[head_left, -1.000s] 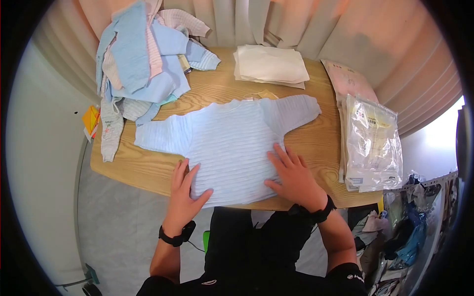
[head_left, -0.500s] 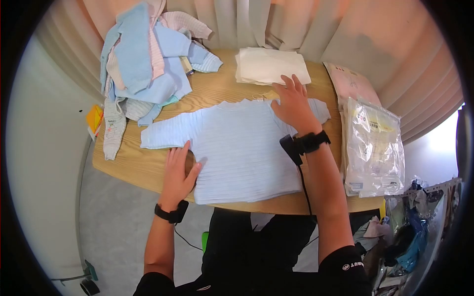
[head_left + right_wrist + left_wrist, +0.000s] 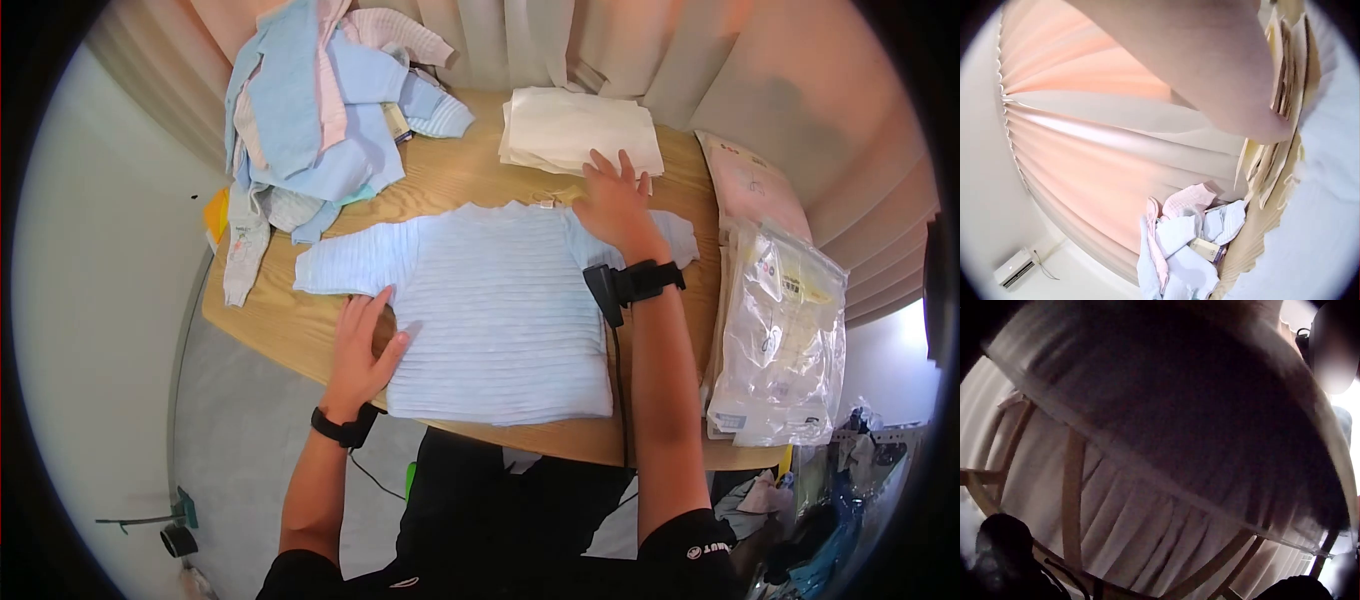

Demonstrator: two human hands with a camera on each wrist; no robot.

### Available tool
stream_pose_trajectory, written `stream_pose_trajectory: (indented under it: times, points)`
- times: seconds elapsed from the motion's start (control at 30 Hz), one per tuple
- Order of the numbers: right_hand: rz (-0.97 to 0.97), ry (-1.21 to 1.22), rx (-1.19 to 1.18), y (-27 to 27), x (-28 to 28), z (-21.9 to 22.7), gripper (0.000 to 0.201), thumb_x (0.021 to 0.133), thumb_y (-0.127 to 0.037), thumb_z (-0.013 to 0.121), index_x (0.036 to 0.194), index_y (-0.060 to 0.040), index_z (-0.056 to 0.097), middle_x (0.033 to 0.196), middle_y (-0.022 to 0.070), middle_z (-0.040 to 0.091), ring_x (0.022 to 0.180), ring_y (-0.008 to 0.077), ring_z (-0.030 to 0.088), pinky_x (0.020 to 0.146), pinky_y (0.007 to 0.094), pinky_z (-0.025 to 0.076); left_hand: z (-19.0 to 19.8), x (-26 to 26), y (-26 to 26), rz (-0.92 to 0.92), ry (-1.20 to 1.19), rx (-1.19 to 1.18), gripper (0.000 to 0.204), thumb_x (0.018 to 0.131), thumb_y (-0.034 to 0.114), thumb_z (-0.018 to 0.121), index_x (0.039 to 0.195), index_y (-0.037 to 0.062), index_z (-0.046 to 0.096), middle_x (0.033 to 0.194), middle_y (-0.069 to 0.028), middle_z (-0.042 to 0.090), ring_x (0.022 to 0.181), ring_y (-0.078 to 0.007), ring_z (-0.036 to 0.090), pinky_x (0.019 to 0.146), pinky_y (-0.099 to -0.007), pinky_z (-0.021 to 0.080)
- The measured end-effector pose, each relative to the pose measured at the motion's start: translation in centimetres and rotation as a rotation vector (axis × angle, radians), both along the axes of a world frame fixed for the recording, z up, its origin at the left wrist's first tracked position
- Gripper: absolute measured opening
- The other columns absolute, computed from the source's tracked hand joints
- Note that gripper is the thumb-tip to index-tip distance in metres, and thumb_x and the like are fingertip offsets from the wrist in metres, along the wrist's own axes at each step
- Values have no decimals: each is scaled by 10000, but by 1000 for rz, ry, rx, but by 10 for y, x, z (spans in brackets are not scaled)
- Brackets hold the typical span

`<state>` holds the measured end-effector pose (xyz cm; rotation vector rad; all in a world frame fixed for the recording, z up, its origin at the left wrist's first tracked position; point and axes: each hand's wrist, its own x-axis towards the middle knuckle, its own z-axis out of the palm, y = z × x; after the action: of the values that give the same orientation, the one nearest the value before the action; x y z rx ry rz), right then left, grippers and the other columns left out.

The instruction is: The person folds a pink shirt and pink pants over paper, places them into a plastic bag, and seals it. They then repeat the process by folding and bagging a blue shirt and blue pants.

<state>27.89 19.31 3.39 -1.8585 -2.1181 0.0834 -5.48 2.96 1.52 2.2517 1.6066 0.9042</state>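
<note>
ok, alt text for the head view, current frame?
A light blue ribbed sweater lies spread on a wooden table, a person's left hand at one side and right hand over the opposite side, close to a stack of pale sheets. A pile of pastel clothes sits at upper left, clear plastic packages at right.

A sweater (image 3: 500, 330) lies across the front middle of a table (image 3: 440, 165), a person's left hand (image 3: 362, 350) beside its left edge, below one sleeve (image 3: 350, 262), and the right hand (image 3: 618, 205) over the other sleeve (image 3: 678, 236), just before papers (image 3: 580, 125) at the back. Clothes (image 3: 365, 145) lie heaped at the back left corner; bags (image 3: 780, 345) lie along the right side. A curtain (image 3: 640, 50) hangs behind the table, and garments (image 3: 765, 495) sit past the front right corner.
</note>
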Motion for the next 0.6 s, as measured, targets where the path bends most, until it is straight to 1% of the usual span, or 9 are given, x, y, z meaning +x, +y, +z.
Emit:
stream_pose_trajectory:
  times: [0.07,0.2,0.3,0.37,0.4,0.47,0.5,0.57,0.6]
  points:
    - [-3,-10,56,2,3,2,529,797,-200,614,1282,-6,530,1466,93,396,1399,418,221,1091,673,159,4,2,-2,30,-23,-115,516,865,284,622,1270,-17,514,1171,-199,547,1116,-392,478,1061,-488,287]
    - [2,20,195,5,2,12,520,802,-178,617,1284,-11,519,1433,79,426,1371,409,268,1083,678,167,1,1,1,17,-37,-52,509,855,266,626,1264,-17,520,1183,-200,548,1130,-393,473,1064,-483,287]
    - [18,82,378,6,1,20,486,795,-140,621,1258,-22,533,1387,69,462,1346,368,313,1086,659,182,2,2,0,39,-9,-89,509,851,253,626,1267,-18,518,1192,-198,547,1130,-395,475,1067,-485,288]
    - [41,225,650,8,0,25,438,788,-67,617,1223,-64,566,1309,49,525,1295,287,400,1092,623,200,2,2,-1,32,-8,-52,512,849,253,627,1273,-11,518,1201,-198,545,1130,-396,476,1070,-491,285]
    - [41,227,647,7,0,31,438,788,-67,617,1223,-64,566,1309,48,525,1295,287,400,1092,623,200,2,2,-1,33,-7,-54,512,849,253,627,1273,-11,518,1201,-198,545,1130,-396,476,1070,-491,285]
    - [68,285,880,1,-1,48,349,791,20,593,1123,-80,633,1169,37,611,1151,244,541,1073,501,329,3,2,-2,39,-17,-57,510,850,251,624,1281,0,516,1178,-199,543,1121,-398,475,1070,-496,285]
    - [71,287,876,-5,-4,60,349,791,20,593,1123,-80,633,1169,37,611,1151,244,541,1073,501,329,2,2,-2,43,-17,-60,510,850,251,624,1281,0,516,1178,-199,543,1121,-398,475,1070,-496,285]
    - [193,620,913,-22,-14,84,282,796,74,570,1017,-64,677,1007,35,662,969,209,634,965,349,450,-2,0,-2,34,-38,-37,503,856,247,618,1284,6,513,1148,-200,537,1113,-399,473,1070,-482,289]
    - [195,624,901,-30,-18,93,282,796,74,570,1017,-64,677,1007,35,662,969,209,634,965,349,450,-1,-1,-3,40,-37,-46,503,856,247,618,1284,6,513,1148,-200,537,1113,-399,473,1070,-482,289]
